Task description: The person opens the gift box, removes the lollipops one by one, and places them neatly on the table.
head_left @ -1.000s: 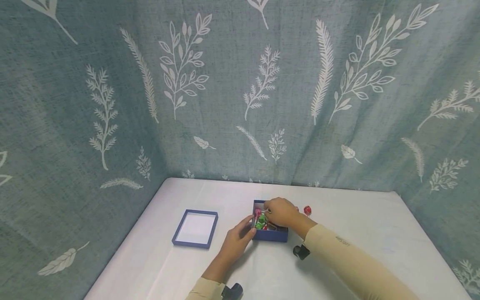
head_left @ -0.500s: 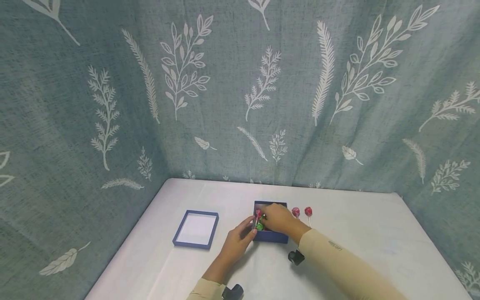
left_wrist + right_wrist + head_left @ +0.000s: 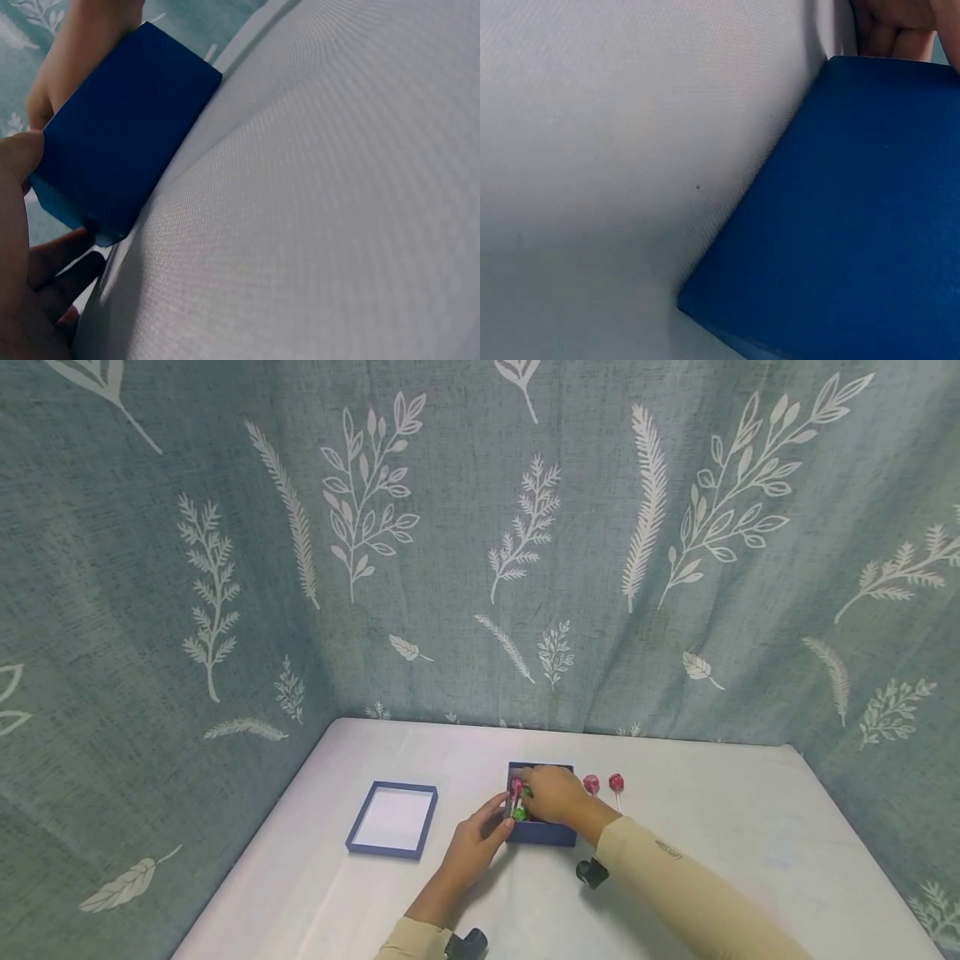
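Note:
In the head view, my left hand (image 3: 471,842) holds the left side of an open blue box (image 3: 542,834), its thumb at the near left corner and its fingers along the outer wall. My right hand (image 3: 558,793) reaches into the box from the right, fingertips bent down among the candy. A pink lollipop (image 3: 516,787) lies along the left inside, with a green lollipop (image 3: 521,814) close by. The hand covers the rest of the contents, and whether it pinches one is hidden. Both wrist views show the box's plain blue outer wall (image 3: 127,127).
A square blue-rimmed lid (image 3: 352,846) lies on the white-covered table (image 3: 712,827), left of the box. Right of the box lie a pink lollipop (image 3: 591,783) and a red lollipop (image 3: 617,782). A patterned curtain (image 3: 450,568) hangs behind and at the left.
My right hand has dipped lower into the box and slightly nearer, then stayed almost still. The pink lollipop on the table, earlier mostly hidden by that hand, now shows. My left hand keeps its place.

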